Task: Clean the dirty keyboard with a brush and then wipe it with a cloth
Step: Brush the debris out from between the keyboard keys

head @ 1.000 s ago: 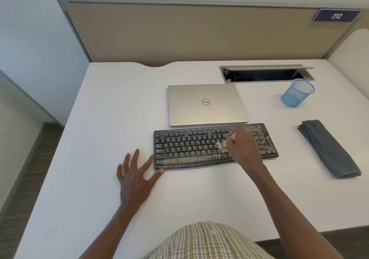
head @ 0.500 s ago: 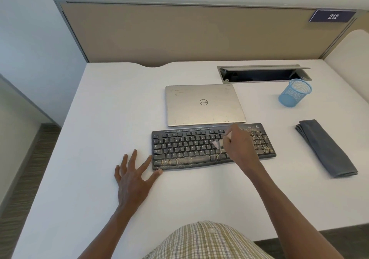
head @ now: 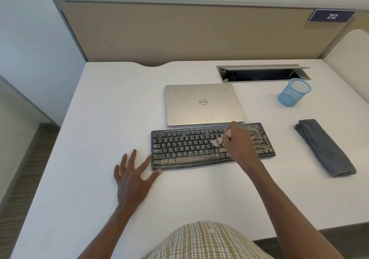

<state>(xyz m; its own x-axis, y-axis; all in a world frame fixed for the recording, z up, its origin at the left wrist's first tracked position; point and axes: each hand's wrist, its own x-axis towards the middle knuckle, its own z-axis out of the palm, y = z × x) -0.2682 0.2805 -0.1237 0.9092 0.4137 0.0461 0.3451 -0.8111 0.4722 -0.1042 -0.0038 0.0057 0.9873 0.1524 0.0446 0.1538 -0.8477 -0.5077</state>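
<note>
Keyboard [head: 211, 146], dark, long axis running left to right, parallel to the desk's [head: 111, 106] front edge, near its middle; top row faces the far edge. Tan grit along the space-bar row and over the number pad at the right end.

Right hand [head: 237, 144] over the keyboard's right-centre, grip pinching a small pale brush [head: 217, 141], bristles down on the keys and blurred.

Left hand [head: 133, 176] flat on the desk, fingers spread, thumb tip touching the keyboard's front-left corner.

Grey cloth [head: 325, 146] folded, near the right edge, long axis running diagonally toward the front-right.

Closed silver laptop [head: 203, 104] just behind the keyboard. Blue mesh cup [head: 293, 95] tipped, toward the far right. Open cable hatch [head: 259, 73] near the far edge.

White desk; beige partition [head: 189, 32] behind, plate "212" [head: 331, 16].
</note>
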